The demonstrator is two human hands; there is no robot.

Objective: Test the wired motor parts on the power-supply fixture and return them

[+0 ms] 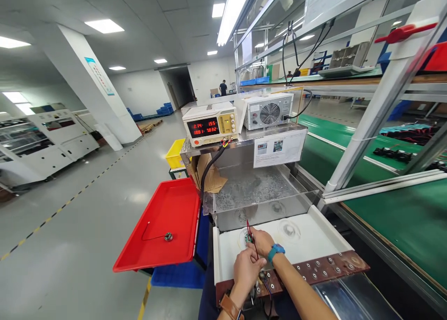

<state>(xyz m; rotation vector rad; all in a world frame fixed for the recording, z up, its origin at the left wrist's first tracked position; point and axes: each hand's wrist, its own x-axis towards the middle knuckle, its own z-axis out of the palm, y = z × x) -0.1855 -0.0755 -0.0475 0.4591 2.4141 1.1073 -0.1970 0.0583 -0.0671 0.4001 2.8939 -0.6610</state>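
While left hand point(246, 268) pinches red wire point(253, 243), right hand point(263, 242) (blue watch point(276, 251)) pinches small green part point(248, 238), white tray point(316, 234) beneath.

One head-worn view, forward and down (fairly wide), from close above both hands point(244, 268) point(263, 242)

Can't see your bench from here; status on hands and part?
Left hand pinching thin red wire. Right hand holding small round green part over white rimmed tray. No obstruction visible.

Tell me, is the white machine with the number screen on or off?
On: the power supply's screen is lit, showing glowing red numbers.
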